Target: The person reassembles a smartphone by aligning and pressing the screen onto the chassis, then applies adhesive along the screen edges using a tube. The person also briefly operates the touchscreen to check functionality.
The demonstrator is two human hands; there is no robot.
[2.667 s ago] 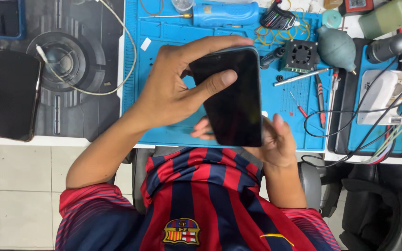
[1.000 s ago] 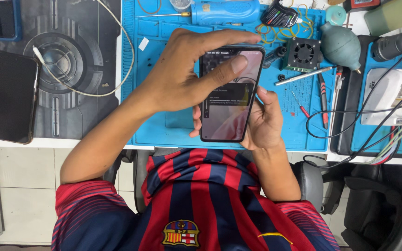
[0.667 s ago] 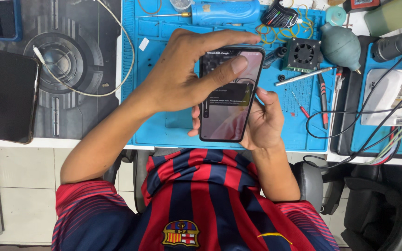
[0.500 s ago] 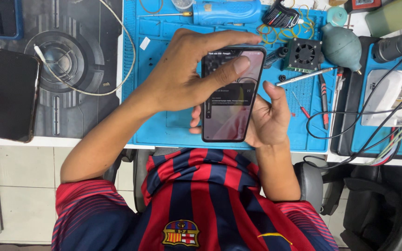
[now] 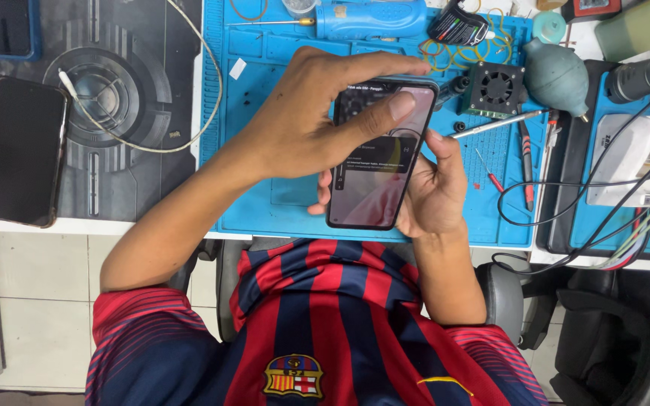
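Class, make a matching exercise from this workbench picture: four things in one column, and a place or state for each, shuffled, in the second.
1. smartphone
2. dark phone
3. air blower bulb
4. small square fan

A. screen dark, flat on the grey mat
B. teal, right of the fan
C. lit, held in both hands
D. black, on the blue mat

Pairs: 1-C, 2-A, 3-B, 4-D
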